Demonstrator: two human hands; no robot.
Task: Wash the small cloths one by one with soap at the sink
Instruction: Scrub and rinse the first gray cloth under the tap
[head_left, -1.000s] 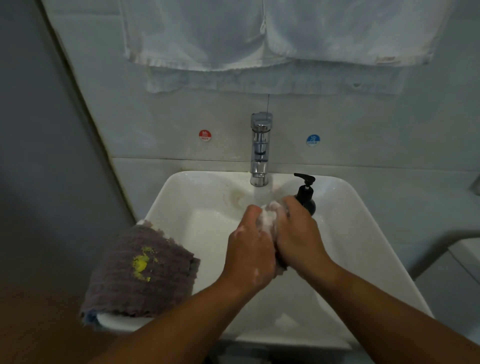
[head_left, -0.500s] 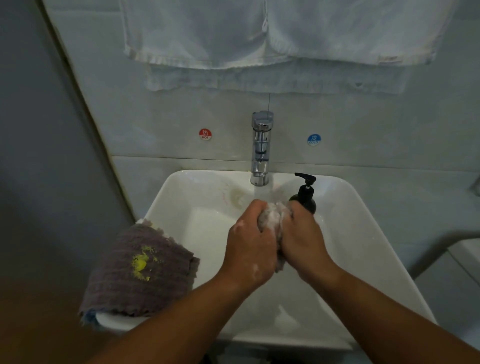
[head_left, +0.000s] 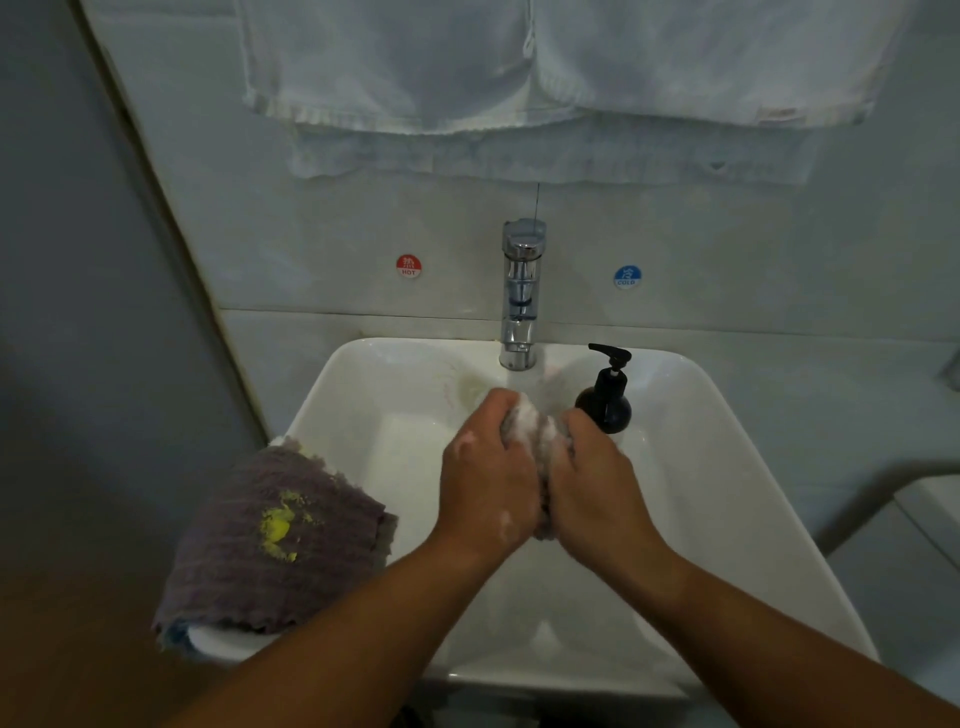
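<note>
Grey cloth (head_left: 535, 434) (lathered) between hands (head_left: 488, 483) (head_left: 597, 488)

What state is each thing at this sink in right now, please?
left hand, grips the soapy cloth
right hand, grips the same cloth
soapy cloth, bunched, lathered, held over the sink
purple cloth, draped over the sink's left rim, stained yellow
soap bottle, upright, right of the faucet
faucet, flow cannot be told
towels, hanging on the wall
</note>
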